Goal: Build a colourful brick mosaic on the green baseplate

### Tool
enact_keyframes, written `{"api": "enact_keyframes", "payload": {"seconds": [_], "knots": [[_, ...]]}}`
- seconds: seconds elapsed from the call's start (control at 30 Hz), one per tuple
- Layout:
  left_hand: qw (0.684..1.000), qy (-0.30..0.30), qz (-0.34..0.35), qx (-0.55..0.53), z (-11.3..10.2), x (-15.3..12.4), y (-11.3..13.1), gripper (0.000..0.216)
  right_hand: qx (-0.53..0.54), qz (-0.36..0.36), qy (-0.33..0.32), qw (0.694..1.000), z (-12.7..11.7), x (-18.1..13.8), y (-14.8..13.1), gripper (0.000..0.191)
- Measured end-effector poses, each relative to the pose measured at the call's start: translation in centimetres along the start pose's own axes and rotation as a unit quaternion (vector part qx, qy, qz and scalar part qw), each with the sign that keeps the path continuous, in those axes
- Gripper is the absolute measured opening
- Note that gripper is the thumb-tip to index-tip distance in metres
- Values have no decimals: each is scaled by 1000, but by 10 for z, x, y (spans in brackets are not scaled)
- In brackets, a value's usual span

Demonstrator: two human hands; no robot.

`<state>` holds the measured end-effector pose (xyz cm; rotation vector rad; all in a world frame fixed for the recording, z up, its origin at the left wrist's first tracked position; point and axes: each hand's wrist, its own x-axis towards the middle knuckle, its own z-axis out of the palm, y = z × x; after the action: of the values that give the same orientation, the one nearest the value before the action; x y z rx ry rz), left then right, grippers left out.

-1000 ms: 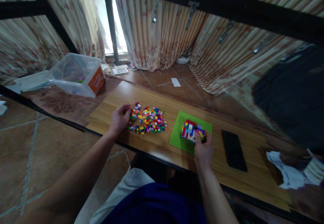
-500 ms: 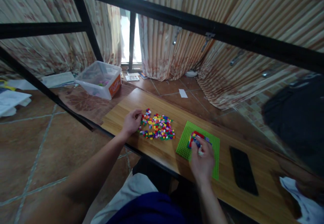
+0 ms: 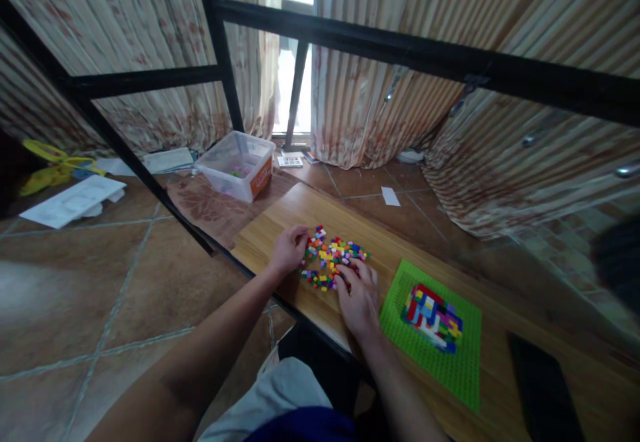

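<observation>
Many small coloured toy bricks (image 3: 333, 250) lie loose in a pile on the wooden bench top. My left hand (image 3: 289, 250) rests at the pile's left edge, its fingers curled together; whatever they hold, if anything, is hidden. Over the pile's right side is my right hand (image 3: 361, 299), fingers bent and apart, the tips among the bricks. To its right lies a green studded baseplate (image 3: 400, 325), with a low block of joined multicoloured bricks (image 3: 434, 319) near its middle.
A black phone-like slab (image 3: 545, 389) lies right of the baseplate on the wooden bench (image 3: 280, 222). Beyond the bench, a clear plastic bin (image 3: 235, 162) stands on a brown mat. Black metal bars (image 3: 350, 32) cross in front of the curtains.
My right hand has left the brick block on the baseplate and moved left to the loose pile. My left hand stays at the pile's left edge. The view has turned left.
</observation>
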<state>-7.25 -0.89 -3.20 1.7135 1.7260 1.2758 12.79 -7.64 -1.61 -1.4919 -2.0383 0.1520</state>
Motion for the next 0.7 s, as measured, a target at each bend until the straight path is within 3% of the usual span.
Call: {"api": "enact_keyframes", "payload": {"seconds": [0.3, 0.5, 0.7], "knots": [[1000, -4, 7, -1, -1, 0, 2, 21, -28, 51, 50, 997, -17, -5, 33, 25], [1000, -5, -2, 1, -3, -1, 6, 21, 16, -10, 16, 1000, -6, 15, 1, 26], [1000, -3, -6, -4, -3, -1, 6, 20, -14, -51, -40, 998, 14, 30, -24, 19]]}}
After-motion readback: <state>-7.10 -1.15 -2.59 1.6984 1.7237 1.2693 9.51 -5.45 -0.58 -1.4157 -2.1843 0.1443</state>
